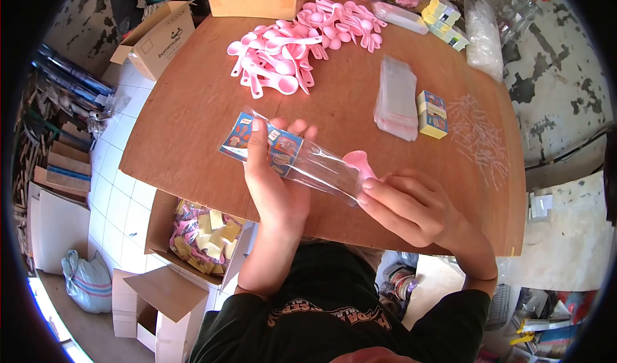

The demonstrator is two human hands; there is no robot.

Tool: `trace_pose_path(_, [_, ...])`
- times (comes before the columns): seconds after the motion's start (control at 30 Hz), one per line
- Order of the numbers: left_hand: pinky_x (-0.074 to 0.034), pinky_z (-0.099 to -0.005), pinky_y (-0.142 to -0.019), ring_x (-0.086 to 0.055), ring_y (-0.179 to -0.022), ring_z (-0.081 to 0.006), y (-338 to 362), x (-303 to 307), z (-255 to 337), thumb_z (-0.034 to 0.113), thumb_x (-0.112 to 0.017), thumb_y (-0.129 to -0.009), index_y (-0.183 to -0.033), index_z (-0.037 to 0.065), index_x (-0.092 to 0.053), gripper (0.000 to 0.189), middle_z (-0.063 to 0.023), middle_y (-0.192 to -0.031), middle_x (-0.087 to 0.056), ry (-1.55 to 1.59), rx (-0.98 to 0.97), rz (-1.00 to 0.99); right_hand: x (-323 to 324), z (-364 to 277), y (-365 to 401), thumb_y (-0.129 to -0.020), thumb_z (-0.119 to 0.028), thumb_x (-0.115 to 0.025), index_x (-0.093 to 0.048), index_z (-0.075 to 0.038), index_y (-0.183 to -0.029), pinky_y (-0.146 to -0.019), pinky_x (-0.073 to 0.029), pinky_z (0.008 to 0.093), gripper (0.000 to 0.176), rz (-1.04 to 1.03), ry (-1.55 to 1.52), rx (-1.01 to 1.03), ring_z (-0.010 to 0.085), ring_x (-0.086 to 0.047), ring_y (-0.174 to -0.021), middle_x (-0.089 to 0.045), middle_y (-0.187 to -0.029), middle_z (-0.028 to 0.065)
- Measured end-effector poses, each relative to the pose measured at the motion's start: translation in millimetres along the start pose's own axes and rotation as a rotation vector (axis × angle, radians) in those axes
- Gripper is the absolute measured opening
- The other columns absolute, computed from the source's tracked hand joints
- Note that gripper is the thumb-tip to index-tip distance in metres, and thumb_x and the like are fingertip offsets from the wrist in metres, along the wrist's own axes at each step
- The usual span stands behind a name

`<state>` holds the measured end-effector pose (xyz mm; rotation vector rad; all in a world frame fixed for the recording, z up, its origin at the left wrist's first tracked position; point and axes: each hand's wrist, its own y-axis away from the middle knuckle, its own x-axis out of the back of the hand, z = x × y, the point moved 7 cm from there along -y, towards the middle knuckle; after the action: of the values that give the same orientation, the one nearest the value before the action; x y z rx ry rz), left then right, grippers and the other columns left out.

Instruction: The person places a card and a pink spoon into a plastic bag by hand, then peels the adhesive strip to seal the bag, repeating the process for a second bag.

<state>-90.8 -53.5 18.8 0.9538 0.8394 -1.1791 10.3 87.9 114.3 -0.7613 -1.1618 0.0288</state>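
Observation:
My left hand grips a clear plastic bag with a blue printed card inside its far end, the thumb pressed over the card. In my right hand a pink measuring spoon is pinched, right at the bag's near end, its bowl overlapping the plastic in this view. Beyond my hands lies a heap of pink spoons. To the right are a stack of clear plastic bags, a banded stack of printed cards and a scatter of thin white strips.
An open carton of packed pink items with yellowish cards stands below the table's left edge. Further cartons sit on the floor at left. Along the table's back are a cardboard box, yellow boxes and a plastic roll.

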Motion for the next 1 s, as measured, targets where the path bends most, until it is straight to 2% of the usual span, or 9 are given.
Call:
trace_pose_path(0.2, [-0.049,-0.0445,-0.089,-0.060,-0.087,-0.0242,-15,12,5,0.025,-0.056,-0.093,-0.096,0.002,-0.050,0.024,-0.0107,-0.090,-0.056,0.163,0.084,0.122,27,-5,23,-0.071,-0.002,-0.071,-0.065,-0.003,-0.093,-0.072,-0.059,0.0359,0.023,0.103,-0.067,-0.041,0.0249,-0.064,-0.086,-0.058,-0.102,0.0089])
trace_pose_path(0.23, [-0.048,-0.0451,-0.090,-0.059,-0.088,-0.0247,-18,13,6,0.024,-0.056,-0.093,-0.096,0.002,-0.050,0.024,-0.0115,-0.091,-0.056,0.192,0.087,0.105,32,-7,24,-0.072,-0.003,-0.072,-0.064,-0.004,-0.092,-0.072,-0.060,0.0361,0.022,0.064,-0.073,-0.018,0.0257,-0.065,-0.087,-0.059,-0.100,0.0092])
trace_pose_path(0.4, [-0.048,-0.0466,-0.092,-0.059,-0.091,-0.0264,-22,15,0,0.024,-0.058,-0.092,-0.096,0.000,-0.049,0.025,-0.0135,-0.093,-0.055,0.275,0.118,0.094,40,-14,30,-0.072,-0.002,-0.071,-0.064,-0.004,-0.090,-0.067,-0.060,0.0344,0.019,0.189,-0.140,0.021,0.0264,-0.066,-0.080,-0.061,-0.093,0.0097])
trace_pose_path(0.6, [-0.047,-0.0478,-0.093,-0.060,-0.097,-0.0281,-6,8,-14,0.028,-0.057,-0.092,-0.098,0.002,-0.053,0.027,-0.0130,-0.097,-0.059,0.208,0.176,0.087,30,-5,27,-0.073,-0.004,-0.072,-0.064,-0.002,-0.090,-0.064,-0.060,0.0341,0.019,0.215,-0.199,-0.042,0.0280,-0.067,-0.079,-0.062,-0.093,0.0115])
trace_pose_path(0.7, [-0.047,-0.0477,-0.093,-0.060,-0.098,-0.0283,7,2,-29,0.033,-0.058,-0.091,-0.102,0.005,-0.054,0.030,-0.0119,-0.100,-0.060,0.114,0.267,0.057,24,-4,26,-0.074,-0.004,-0.072,-0.063,-0.001,-0.091,-0.068,-0.059,0.0360,0.020,0.235,-0.179,-0.056,0.0289,-0.067,-0.084,-0.063,-0.093,0.0103])
trace_pose_path(0.77, [-0.047,-0.0477,-0.093,-0.060,-0.099,-0.0285,13,0,-36,0.033,-0.058,-0.091,-0.105,0.006,-0.053,0.031,-0.0121,-0.101,-0.060,0.101,0.309,0.023,22,-10,22,-0.074,-0.004,-0.072,-0.063,-0.004,-0.091,-0.075,-0.058,0.0397,0.019,0.188,0.048,0.006,0.0293,-0.066,-0.090,-0.063,-0.094,0.0082])
trace_pose_path(0.9, [-0.046,-0.0470,-0.094,-0.059,-0.102,-0.0293,25,-8,-53,0.036,-0.056,-0.092,-0.111,0.006,-0.049,0.036,-0.0127,-0.105,-0.058,0.038,0.409,-0.058,17,-8,20,-0.074,-0.006,-0.073,-0.064,-0.008,-0.091,-0.081,-0.055,0.0410,0.020,0.189,0.081,-0.003,0.0296,-0.064,-0.095,-0.063,-0.096,0.0068])
trace_pose_path(0.97, [-0.044,-0.0473,-0.097,-0.057,-0.106,-0.0291,29,-12,-61,0.039,-0.053,-0.093,-0.115,0.007,-0.048,0.039,-0.0124,-0.106,-0.058,-0.022,0.475,-0.123,15,4,20,-0.073,-0.005,-0.074,-0.064,-0.010,-0.092,-0.079,-0.055,0.0383,0.022,0.171,-0.170,-0.094,0.0288,-0.065,-0.096,-0.064,-0.098,0.0062])
trace_pose_path(1.0, [-0.044,-0.0473,-0.097,-0.057,-0.106,-0.0291,27,-10,-62,0.039,-0.053,-0.093,-0.115,0.007,-0.048,0.039,-0.0124,-0.106,-0.058,-0.021,0.475,-0.124,18,3,20,-0.073,-0.005,-0.074,-0.064,-0.010,-0.092,-0.079,-0.055,0.0383,0.022,0.170,-0.168,-0.093,0.0288,-0.065,-0.096,-0.064,-0.098,0.0062])
